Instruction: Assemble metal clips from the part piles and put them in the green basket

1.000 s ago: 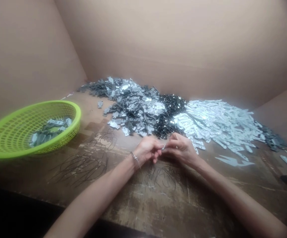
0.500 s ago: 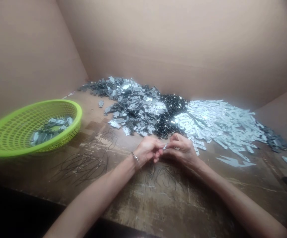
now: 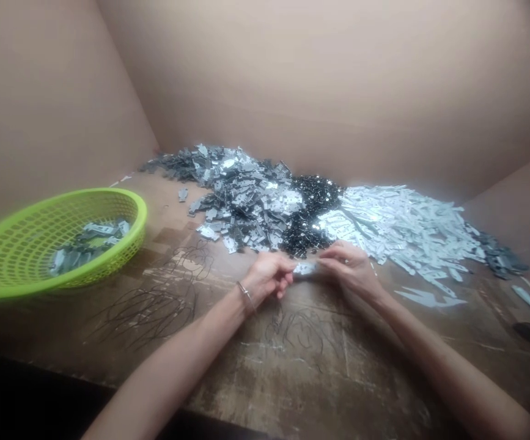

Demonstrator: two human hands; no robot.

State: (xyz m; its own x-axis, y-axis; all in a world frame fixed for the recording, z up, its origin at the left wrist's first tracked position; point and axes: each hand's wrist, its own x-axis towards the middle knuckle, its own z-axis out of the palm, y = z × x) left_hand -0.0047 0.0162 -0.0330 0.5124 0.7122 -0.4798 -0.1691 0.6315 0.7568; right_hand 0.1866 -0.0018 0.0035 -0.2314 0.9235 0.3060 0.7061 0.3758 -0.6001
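Note:
Above the table's middle, my left hand (image 3: 270, 273) pinches the left end of a small flat metal plate (image 3: 305, 268). The plate is pale and shiny, with small marks or holes that are blurred. At its right end my right hand (image 3: 349, 269) has thumb and fingertips pressed together; whether a small rivet is also between them is hidden. Just beyond the hands lie a heap of grey metal plates (image 3: 246, 195), a dark heap of small rivet-like pieces (image 3: 308, 226) and a heap of long pale metal strips (image 3: 406, 226).
A yellow-green plastic basket (image 3: 142, 214) with several metal pieces inside stands at the left. Thin dark marks like wires or scratches (image 3: 154, 311) cover parts of the worn wooden table (image 3: 265, 391). Brown board walls (image 3: 315, 79) enclose the back and sides.
My right hand has shifted slightly right, and more of the metal plate shows between my hands. My left hand keeps its pinch. The whole view has shifted slightly.

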